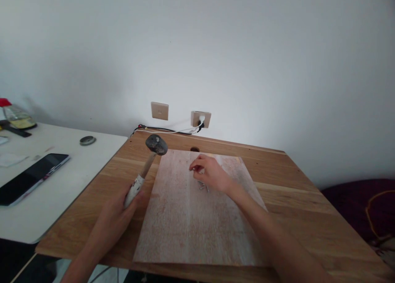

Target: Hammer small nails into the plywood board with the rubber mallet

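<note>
My left hand (125, 206) is wrapped round the white-covered lower handle of a mallet (156, 144). Its dark, scuffed head points up and away, above the left edge of a pale wooden board (182, 225). Over the upper middle of that board, my right hand (210, 171) is closed in a pinch. A small bit of metal, apparently a nail, shows at the fingertips; most of it is hidden. Several loose nails (203, 187) lie on the board just below this hand.
The board rests on a brown wooden table (293, 204) against a white wall. Cables (166, 130) run along the back to a wall socket (201, 119). On a white table (61, 184) at left are a phone (31, 179), a round tin (87, 140) and a bottle (19, 117).
</note>
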Demonstrator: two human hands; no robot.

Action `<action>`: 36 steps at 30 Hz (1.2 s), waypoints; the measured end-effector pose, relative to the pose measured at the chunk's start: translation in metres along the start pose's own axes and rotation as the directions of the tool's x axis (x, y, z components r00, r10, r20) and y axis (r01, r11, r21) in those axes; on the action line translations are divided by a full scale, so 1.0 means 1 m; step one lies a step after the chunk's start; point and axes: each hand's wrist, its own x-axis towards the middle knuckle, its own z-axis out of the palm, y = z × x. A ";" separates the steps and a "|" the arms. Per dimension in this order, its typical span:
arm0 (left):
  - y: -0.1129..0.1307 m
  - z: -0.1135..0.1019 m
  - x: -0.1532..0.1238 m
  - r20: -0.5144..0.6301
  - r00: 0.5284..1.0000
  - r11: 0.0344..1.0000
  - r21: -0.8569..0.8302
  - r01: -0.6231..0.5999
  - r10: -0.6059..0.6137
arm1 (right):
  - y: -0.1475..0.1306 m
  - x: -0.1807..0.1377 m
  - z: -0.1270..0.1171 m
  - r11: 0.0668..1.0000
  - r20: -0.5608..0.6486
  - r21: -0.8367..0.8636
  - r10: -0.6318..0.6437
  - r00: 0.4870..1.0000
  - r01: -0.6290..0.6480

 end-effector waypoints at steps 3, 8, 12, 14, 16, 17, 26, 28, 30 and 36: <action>0.000 0.006 0.001 0.023 1.000 1.000 -0.026 0.006 -0.006 | 0.015 0.036 0.006 1.000 -0.028 -0.012 0.016 0.999 -0.017; 0.002 0.005 -0.002 0.069 0.998 0.998 -0.059 -0.003 0.007 | 0.025 0.070 0.023 0.996 -0.007 -0.093 -0.018 1.000 0.017; 0.002 0.003 -0.003 0.118 0.993 0.998 -0.062 0.026 -0.018 | 0.025 0.077 0.027 0.993 0.034 -0.102 -0.056 0.998 0.059; 0.003 0.003 -0.003 0.130 0.991 0.997 -0.069 0.031 -0.021 | 0.023 0.078 0.028 0.992 0.050 -0.098 -0.076 0.996 0.080; 0.003 0.003 -0.003 0.128 0.992 0.996 -0.079 0.027 -0.016 | 0.022 0.078 0.029 0.991 0.061 -0.090 -0.089 0.994 0.094; 0.003 0.003 -0.003 0.124 0.992 0.996 -0.085 0.021 -0.010 | 0.022 0.078 0.029 0.991 0.063 -0.086 -0.093 0.994 0.098; 0.001 0.003 -0.004 0.131 0.991 0.992 -0.122 0.029 -0.013 | 0.024 0.068 0.037 0.999 0.005 0.004 -0.042 0.999 0.042; 0.003 0.002 -0.003 0.136 0.991 0.992 -0.127 0.027 -0.009 | 0.023 0.067 0.039 1.000 -0.003 -0.004 -0.009 1.000 0.009; 0.008 0.001 -0.002 0.140 0.990 0.991 -0.130 0.024 -0.006 | 0.021 0.068 0.041 1.000 -0.012 -0.015 0.022 1.000 -0.022; 0.026 0.007 0.014 0.216 0.975 0.991 -0.136 -0.017 0.046 | 0.021 0.069 0.039 0.999 -0.025 -0.012 0.046 0.999 -0.046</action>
